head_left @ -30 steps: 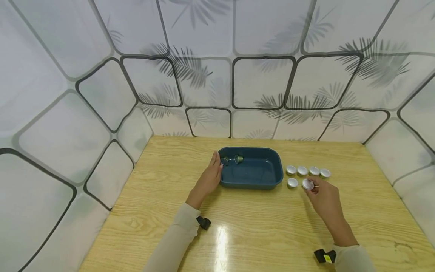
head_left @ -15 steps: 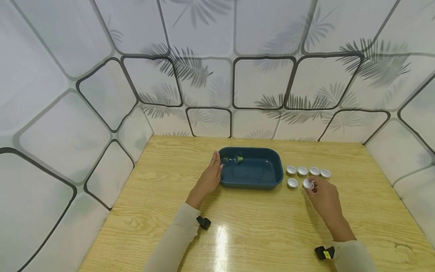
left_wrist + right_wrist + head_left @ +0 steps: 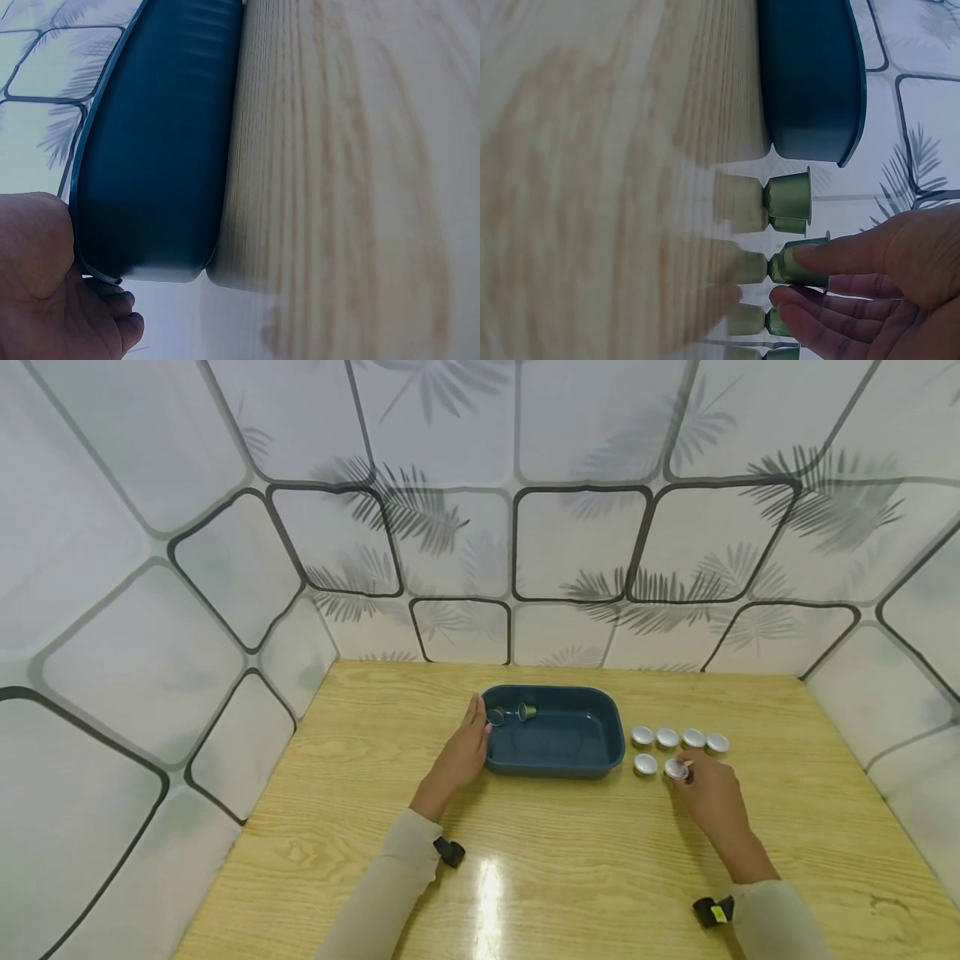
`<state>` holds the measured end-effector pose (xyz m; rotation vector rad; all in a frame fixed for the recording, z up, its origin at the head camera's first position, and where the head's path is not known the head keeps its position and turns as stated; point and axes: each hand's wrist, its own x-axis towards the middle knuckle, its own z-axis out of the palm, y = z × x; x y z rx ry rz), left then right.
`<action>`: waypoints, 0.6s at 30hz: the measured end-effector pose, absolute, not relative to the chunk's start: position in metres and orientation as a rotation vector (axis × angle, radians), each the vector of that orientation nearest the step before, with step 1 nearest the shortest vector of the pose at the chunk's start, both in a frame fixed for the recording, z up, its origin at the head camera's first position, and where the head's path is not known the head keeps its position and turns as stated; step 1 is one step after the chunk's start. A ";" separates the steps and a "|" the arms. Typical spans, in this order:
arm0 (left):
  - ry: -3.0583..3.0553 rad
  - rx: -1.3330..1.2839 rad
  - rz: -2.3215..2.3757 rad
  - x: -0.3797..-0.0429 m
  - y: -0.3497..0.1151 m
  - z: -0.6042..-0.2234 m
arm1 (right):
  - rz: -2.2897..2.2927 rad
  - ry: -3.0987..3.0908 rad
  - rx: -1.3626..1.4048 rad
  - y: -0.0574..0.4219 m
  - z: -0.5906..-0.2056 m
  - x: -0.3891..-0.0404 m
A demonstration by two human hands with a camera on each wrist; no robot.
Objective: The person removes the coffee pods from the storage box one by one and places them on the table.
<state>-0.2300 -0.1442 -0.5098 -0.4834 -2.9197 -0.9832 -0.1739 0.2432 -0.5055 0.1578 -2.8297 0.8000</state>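
Note:
My right hand pinches a green coffee capsule between thumb and fingers. Its silver lid faces up, and in the right wrist view its base meets its own reflection on the tabletop. Just left of it stands another capsule. Behind these two, a row of several more capsules stands lid up. At the left end of a dark blue tray, my left hand rests against the wall, fingers straight in the head view. Inside, two capsules lie tipped over, one beside the other.
The wooden table runs back to a patterned fabric wall, with similar panels at both sides. The tray's right end stands close to the nearest capsules. Black wrist cameras sit at the left cuff and right cuff.
My right hand has shifted slightly left and toward me with the capsule, which sits a bit nearer its left neighbour. The left hand and the tray have stayed still.

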 end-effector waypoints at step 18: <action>-2.923 -0.480 -0.975 -0.231 -0.144 -0.510 | 0.808 -2.878 0.137 0.243 -0.509 -0.179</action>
